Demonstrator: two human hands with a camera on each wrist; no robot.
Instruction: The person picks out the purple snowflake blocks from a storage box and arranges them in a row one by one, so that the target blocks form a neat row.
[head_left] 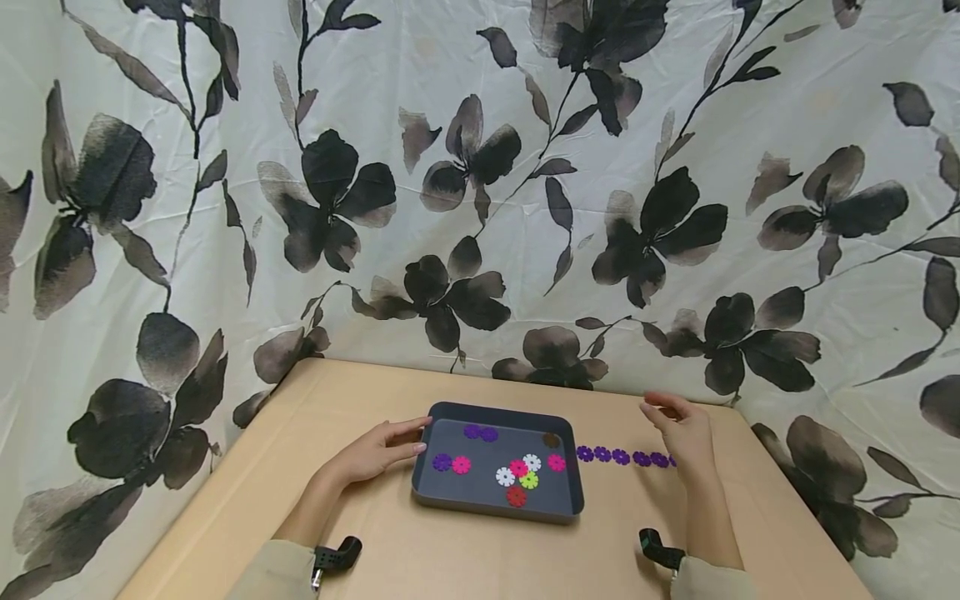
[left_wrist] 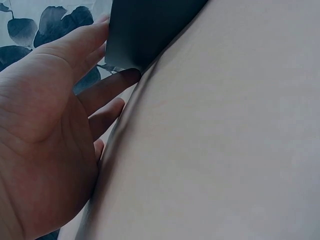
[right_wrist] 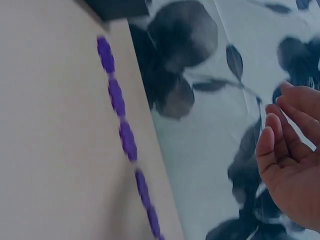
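Observation:
My left hand (head_left: 378,450) rests its fingertips on the left edge of a dark grey tray (head_left: 465,490), fingers extended. In the left wrist view the left hand (left_wrist: 45,120) touches the tray's dark wall (left_wrist: 145,35). Inside the tray lie small flower-shaped plastic discs: purple ones (head_left: 472,431), a white disc (head_left: 505,477), a yellow-green disc (head_left: 528,480), a red disc (head_left: 516,497), pink ones and a brown one. Over the right end of a row of purple discs (head_left: 602,454) hovers my right hand (head_left: 688,437); its fingers are loosely bent, and nothing shows between them.
The purple row runs rightward from the tray along a light wood-coloured table (head_left: 465,550). A white cloth with dark flowers (head_left: 525,225) hangs behind the table's back edge. Black wrist devices (head_left: 341,554) sit at both sleeves.

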